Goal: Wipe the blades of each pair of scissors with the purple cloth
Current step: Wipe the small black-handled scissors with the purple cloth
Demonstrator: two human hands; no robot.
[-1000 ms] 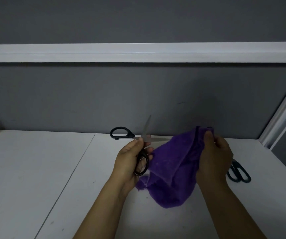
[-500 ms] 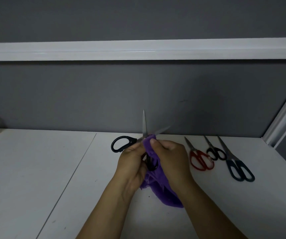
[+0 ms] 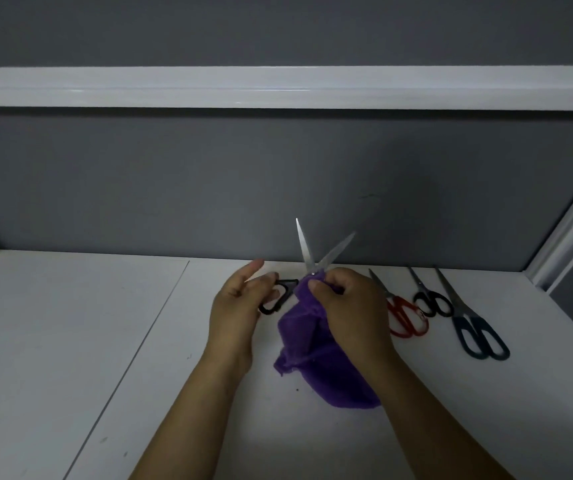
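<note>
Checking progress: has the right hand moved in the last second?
Yes. The right hand moved left, off the red scissors it had covered, and now pinches the cloth.

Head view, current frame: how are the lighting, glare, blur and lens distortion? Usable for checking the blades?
Head view: dim overall, table brightest near bottom centre; head view: faint glare streak on the white rail; head view: black-handled scissors blades crisp, no motion blur; head view: right post leans, likely wide-angle.

White table (image 3: 70, 341), right side: red scissors (image 3: 394, 304), small black scissors (image 3: 428, 295), dark blue scissors (image 3: 467, 322).
</note>
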